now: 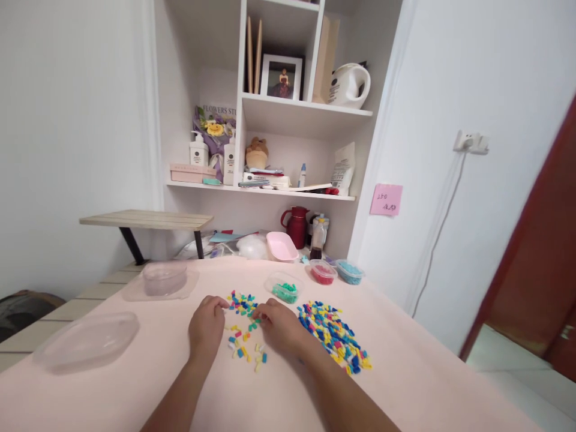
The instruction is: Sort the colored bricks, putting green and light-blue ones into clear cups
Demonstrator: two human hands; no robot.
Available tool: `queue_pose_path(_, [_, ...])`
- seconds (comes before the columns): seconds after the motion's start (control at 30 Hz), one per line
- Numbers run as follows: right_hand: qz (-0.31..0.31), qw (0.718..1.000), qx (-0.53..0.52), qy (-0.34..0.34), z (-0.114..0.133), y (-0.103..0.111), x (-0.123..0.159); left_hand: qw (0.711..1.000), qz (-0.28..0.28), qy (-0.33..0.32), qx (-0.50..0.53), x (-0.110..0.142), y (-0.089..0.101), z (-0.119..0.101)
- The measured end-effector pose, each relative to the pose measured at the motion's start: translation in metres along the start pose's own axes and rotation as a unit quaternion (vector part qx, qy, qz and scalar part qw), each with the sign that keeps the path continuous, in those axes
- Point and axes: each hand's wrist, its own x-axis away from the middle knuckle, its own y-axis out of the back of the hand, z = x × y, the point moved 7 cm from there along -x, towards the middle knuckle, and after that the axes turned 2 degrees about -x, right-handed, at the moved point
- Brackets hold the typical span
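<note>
Small colored plastic pieces lie in a loose pile (243,303) between my hands, with scattered pieces (240,350) nearer to me. My left hand (208,327) rests at the left edge of this pile, its fingers curled inward; what they may hold is hidden. On the pile's right side, my right hand (279,324) reaches down with fingers pinched together beside several green pieces (254,324). Whether a piece is between those fingertips is too small to tell. Just beyond the right hand stands a clear tub (270,281) with green pieces inside. A larger mixed pile (333,336) spreads right of my right forearm.
Clear tubs of red pieces (323,273) and blue pieces (350,273) stand at the table's back right. Left are a clear container (164,279) and a clear lid (92,339). A pink basin (282,246) and red jug (296,228) stand behind, below shelves.
</note>
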Motion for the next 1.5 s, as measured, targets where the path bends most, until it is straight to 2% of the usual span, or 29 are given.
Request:
queue_pose_path(0.13, [0.008, 1.000, 0.010, -0.025, -0.002, 0.005, 0.004, 1.000, 0.000, 0.011, 0.002, 0.001, 0.000, 0.001])
queue_pose_path(0.37, [0.019, 0.999, 0.008, -0.024, -0.005, 0.004, 0.002, 1.000, 0.006, 0.014, 0.012, 0.001, -0.002, 0.003])
queue_pose_path(0.63, [0.043, 0.999, -0.029, 0.005, 0.001, 0.002, 0.004, 0.999, -0.002, 0.040, 0.022, -0.001, -0.002, 0.013])
queue_pose_path(0.9, [0.058, 0.997, 0.043, 0.037, 0.012, -0.001, 0.003, 0.998, 0.002, 0.047, 0.039, -0.005, -0.006, 0.017])
queue_pose_path(1.2, [0.040, 0.999, -0.029, 0.012, 0.002, 0.003, 0.002, 0.998, -0.001, 0.042, 0.035, -0.003, -0.002, 0.015])
queue_pose_path(1.5, [0.006, 0.996, -0.092, -0.008, -0.019, 0.014, -0.003, 0.998, -0.006, 0.047, 0.045, -0.005, -0.002, 0.018])
